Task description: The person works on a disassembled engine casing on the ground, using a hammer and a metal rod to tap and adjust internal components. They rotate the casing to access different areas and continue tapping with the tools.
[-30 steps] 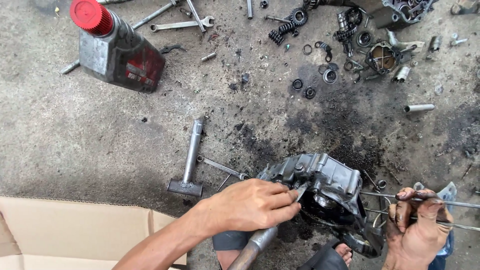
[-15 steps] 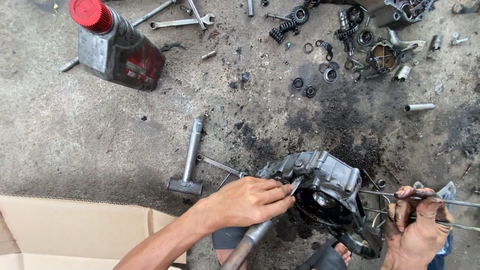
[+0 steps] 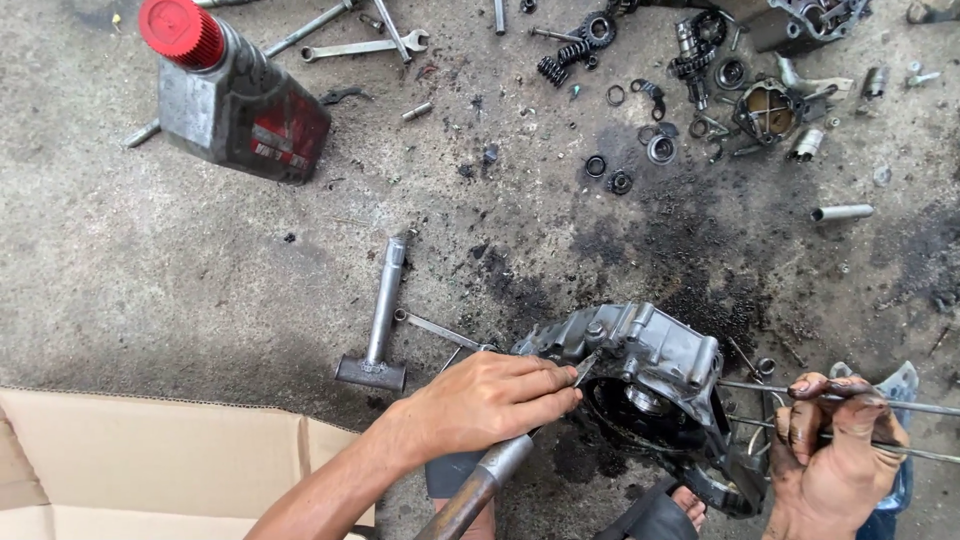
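We saw the left hand (image 3: 490, 400) pinching a thin metal tool (image 3: 583, 369), its tip set against the grey engine casing (image 3: 640, 365), which lay on the oil-stained concrete floor (image 3: 150, 280) at about five o'clock in the view. A metal pipe (image 3: 478, 490) ran under that hand toward six o'clock. At four o'clock the right hand (image 3: 835, 450), black with grease, was closed around thin metal rods (image 3: 900, 408) that reached from the casing out to the right edge. Just to the nine o'clock side of the casing lay a T-shaped steel tool (image 3: 380, 315). At eleven o'clock stood a grey oil bottle (image 3: 240, 105) with a red cap; loose rings, springs and small parts (image 3: 650, 110) were scattered around one o'clock. Flattened cardboard (image 3: 150, 460) covered the seven o'clock corner.
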